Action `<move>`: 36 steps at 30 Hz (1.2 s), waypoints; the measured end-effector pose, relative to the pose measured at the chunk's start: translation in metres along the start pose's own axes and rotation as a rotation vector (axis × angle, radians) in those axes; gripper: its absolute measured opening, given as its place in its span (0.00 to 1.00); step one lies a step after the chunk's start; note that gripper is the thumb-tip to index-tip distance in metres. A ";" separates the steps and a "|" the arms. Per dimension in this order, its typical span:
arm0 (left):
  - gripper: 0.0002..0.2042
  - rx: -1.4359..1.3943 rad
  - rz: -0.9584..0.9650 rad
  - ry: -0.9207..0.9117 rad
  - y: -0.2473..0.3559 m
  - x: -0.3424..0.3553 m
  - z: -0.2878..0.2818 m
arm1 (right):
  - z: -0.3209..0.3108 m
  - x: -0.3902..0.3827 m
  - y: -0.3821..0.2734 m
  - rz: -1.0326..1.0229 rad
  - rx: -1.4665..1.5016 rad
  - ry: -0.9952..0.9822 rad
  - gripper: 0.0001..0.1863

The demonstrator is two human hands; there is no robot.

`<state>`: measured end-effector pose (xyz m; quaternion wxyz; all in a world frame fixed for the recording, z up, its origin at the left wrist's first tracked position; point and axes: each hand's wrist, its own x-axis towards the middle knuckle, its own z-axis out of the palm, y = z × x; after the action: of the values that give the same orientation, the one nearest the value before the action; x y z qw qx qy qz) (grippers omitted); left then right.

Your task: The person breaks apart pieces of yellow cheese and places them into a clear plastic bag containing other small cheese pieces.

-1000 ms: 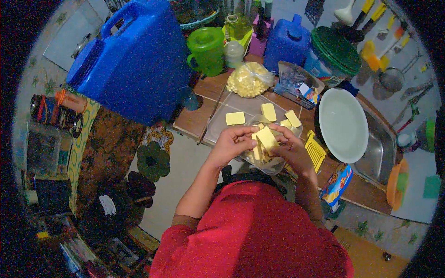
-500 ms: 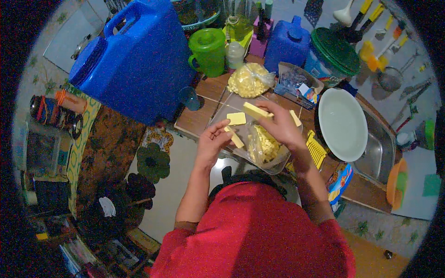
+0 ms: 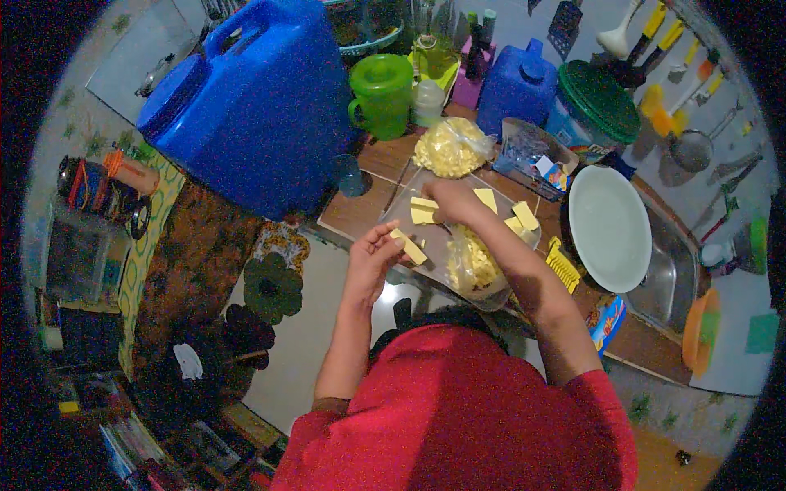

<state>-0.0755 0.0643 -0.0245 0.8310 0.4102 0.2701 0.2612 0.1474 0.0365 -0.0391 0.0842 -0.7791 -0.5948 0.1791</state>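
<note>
Head view: L hand [image 3: 370, 263] fingers pinch a yellow bar [image 3: 409, 247] over tray's [image 3: 438, 237] near-left edge, long axis slanting toward tray's near side. R hand [image 3: 452, 201] is nearer yellow blocks [image 3: 422, 216], tray's far-left pt; can't tell if fingers grip.

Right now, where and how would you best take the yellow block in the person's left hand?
Probably by the lower-right end of the yellow block, coming from the person's right, the grip pinching its long sides. It is slim and slants down rightward in the picture; the left hand holds its upper-left part, leaving that lower end sticking out.
</note>
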 end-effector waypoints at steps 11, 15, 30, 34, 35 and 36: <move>0.19 0.047 0.123 -0.024 -0.002 0.005 0.029 | -0.027 -0.085 -0.032 -0.047 0.994 0.082 0.23; 0.21 0.096 0.192 -0.119 -0.004 0.003 0.049 | -0.036 -0.124 -0.042 -0.012 1.290 0.062 0.22; 0.08 0.490 0.138 -0.339 -0.004 -0.002 0.078 | -0.032 -0.186 -0.024 0.167 1.236 0.398 0.15; 0.08 0.536 0.158 -0.394 -0.002 -0.002 0.080 | -0.039 -0.190 -0.031 0.125 1.337 0.384 0.14; 0.07 0.525 0.147 -0.395 -0.002 -0.002 0.080 | -0.040 -0.191 -0.033 0.126 1.402 0.390 0.14; 0.07 0.515 0.135 -0.395 -0.002 -0.003 0.081 | -0.040 -0.192 -0.033 0.125 1.403 0.390 0.14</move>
<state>-0.0238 0.0177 0.0166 0.7171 0.6666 0.1330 0.1544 0.0891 -0.1349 0.0438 0.6576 -0.5920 -0.2687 0.3807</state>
